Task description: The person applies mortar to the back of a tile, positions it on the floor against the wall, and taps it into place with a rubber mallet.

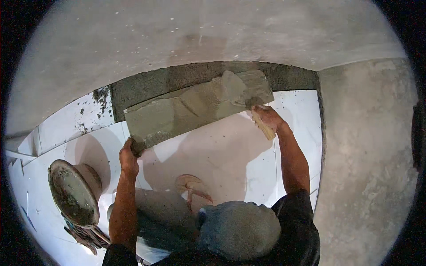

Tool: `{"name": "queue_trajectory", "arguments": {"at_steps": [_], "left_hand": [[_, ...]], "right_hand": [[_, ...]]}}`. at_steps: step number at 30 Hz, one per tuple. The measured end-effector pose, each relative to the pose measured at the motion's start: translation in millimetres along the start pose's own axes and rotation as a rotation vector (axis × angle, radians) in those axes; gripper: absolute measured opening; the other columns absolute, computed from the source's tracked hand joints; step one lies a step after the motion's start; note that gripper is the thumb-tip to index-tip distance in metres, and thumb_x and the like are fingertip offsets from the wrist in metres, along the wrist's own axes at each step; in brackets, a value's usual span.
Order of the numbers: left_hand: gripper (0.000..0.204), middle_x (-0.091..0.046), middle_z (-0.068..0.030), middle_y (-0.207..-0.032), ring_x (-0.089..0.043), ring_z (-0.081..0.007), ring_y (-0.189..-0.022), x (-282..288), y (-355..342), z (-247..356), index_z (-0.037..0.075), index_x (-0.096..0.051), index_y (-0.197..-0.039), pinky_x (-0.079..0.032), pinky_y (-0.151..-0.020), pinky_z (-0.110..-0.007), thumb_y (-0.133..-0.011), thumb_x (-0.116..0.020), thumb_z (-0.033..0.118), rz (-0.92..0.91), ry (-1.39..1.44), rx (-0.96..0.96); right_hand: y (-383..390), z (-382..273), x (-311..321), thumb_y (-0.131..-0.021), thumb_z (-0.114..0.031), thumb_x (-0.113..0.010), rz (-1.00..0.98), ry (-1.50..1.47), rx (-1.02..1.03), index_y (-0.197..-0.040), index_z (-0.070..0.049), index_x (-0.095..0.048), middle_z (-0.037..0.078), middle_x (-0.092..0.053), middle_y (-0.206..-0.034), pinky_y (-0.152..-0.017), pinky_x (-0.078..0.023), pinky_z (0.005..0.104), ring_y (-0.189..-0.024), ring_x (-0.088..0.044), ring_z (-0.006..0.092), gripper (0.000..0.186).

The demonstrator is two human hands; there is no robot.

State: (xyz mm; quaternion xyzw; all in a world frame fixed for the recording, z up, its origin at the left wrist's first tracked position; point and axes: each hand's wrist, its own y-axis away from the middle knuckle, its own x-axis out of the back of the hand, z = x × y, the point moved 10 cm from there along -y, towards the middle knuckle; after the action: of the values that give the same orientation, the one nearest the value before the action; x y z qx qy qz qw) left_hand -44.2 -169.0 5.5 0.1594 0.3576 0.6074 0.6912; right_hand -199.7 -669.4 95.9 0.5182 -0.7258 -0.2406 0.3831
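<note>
And here, across the upper middle of the frame, is the long rectangular slab coated in wet grey mortar (173,111), slanting up from left to right. At its lower-left corner, just left of centre, the left hand (128,157) has hold: thumb up by the edge, the slab's corner pinched against fingers mostly hidden from view. Over to the right of centre, the right hand (270,119) curls its fingers around the pale wooden handle of a mortar-smeared trowel (265,127), the blade lying on the coating at the slab's right end. Behind the slab, a dark grey, rough mortar strip (293,77) runs along the foot of the smooth grey plaster wall (266,35) filling the top of the frame. Glossy white floor tiles (262,173) spread below, dark crumbs (101,98) scattered at upper left. At lower left stands a round, mortar-crusted bucket (54,170) with wet grey mix inside, and a mottled grey wall (368,155) takes the right side.
</note>
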Motion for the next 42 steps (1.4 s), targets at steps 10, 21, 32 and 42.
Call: {"name": "queue_trajectory", "arguments": {"at_steps": [10, 21, 32, 42], "left_hand": [[0.030, -0.064, -0.0085, -0.096, -0.062, -0.0244, -0.086, 15.5, -6.5, -3.1, 0.006, -0.057, -0.108, -0.048, -0.081, -0.040, -0.095, -0.045, 0.031, 0.017, -0.011, -0.007], [0.037, -0.060, -0.0042, -0.107, -0.059, -0.0186, -0.096, -6.3, 13.8, 13.7, 0.004, -0.055, -0.113, -0.049, -0.083, -0.036, -0.092, -0.055, 0.034, -0.193, -0.092, -0.137], [0.044, -0.061, -0.0023, -0.098, -0.049, -0.0101, -0.077, -19.3, 53.0, 27.4, 0.000, -0.056, -0.116, -0.039, -0.069, -0.025, -0.095, -0.049, 0.038, -0.108, -0.262, -0.270], [0.045, -0.060, -0.0123, -0.115, -0.057, -0.0211, -0.105, -42.1, 81.1, 54.6, -0.005, -0.051, -0.125, -0.042, -0.095, -0.037, -0.095, -0.051, 0.028, -0.098, -0.188, -0.373]], "right_hand": [[-5.9, 25.4, 74.0, -0.090, -0.034, -0.054, 0.258, -0.058, 0.084, -0.098, -0.004, -0.059, 0.005, -0.060, -0.073, -0.052, -0.050, 0.0304, -0.057, -0.058, 0.0151, 0.031], [70.2, -91.5, 34.2, -0.082, -0.018, -0.060, 0.543, 1.148, 0.370, -0.112, -0.004, -0.053, 0.020, -0.051, -0.104, -0.072, -0.052, 0.0453, -0.085, -0.059, 0.0389, 0.034], [74.6, -168.4, -47.2, -0.081, -0.018, -0.064, 0.371, 1.439, 0.710, -0.117, -0.018, -0.055, 0.016, -0.049, -0.106, -0.078, -0.049, 0.0479, -0.090, -0.060, 0.0352, 0.038], [61.4, -180.9, 18.6, -0.085, -0.026, -0.060, 0.256, 1.301, 0.482, -0.123, -0.017, -0.053, 0.018, -0.057, -0.111, -0.089, -0.047, 0.0443, -0.107, -0.055, 0.0358, 0.039]]}}
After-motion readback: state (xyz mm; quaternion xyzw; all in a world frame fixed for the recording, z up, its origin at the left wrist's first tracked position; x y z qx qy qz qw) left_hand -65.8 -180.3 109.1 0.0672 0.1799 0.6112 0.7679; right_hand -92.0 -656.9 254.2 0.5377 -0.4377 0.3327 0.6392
